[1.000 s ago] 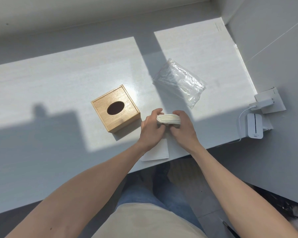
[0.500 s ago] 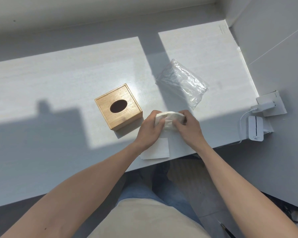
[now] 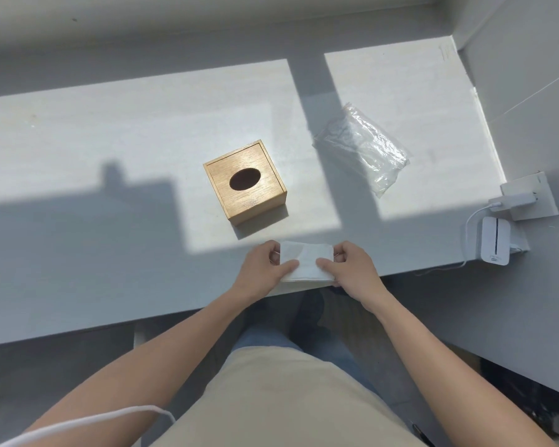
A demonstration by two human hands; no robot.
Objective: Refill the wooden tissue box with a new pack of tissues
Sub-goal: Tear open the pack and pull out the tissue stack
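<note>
A square wooden tissue box (image 3: pixel 245 186) with a dark oval hole in its lid stands on the white table (image 3: pixel 110 156). Nearer to me, at the table's front edge, a flat white stack of tissues (image 3: pixel 306 261) lies between my hands. My left hand (image 3: pixel 261 267) grips its left end, thumb on top. My right hand (image 3: pixel 352 266) grips its right end the same way. The stack is apart from the box, just in front of it.
An empty, crumpled clear plastic wrapper (image 3: pixel 363 146) lies at the back right of the table. A white wall socket with a plugged charger (image 3: pixel 517 200) and a small white device (image 3: pixel 495 244) sit at the right edge. A white cord (image 3: pixel 88 421) crosses my left forearm.
The tissue stack, held curled up above the table before, now lies flat and spread between both hands at the table's front edge. The view has shifted so the box appears further away.
</note>
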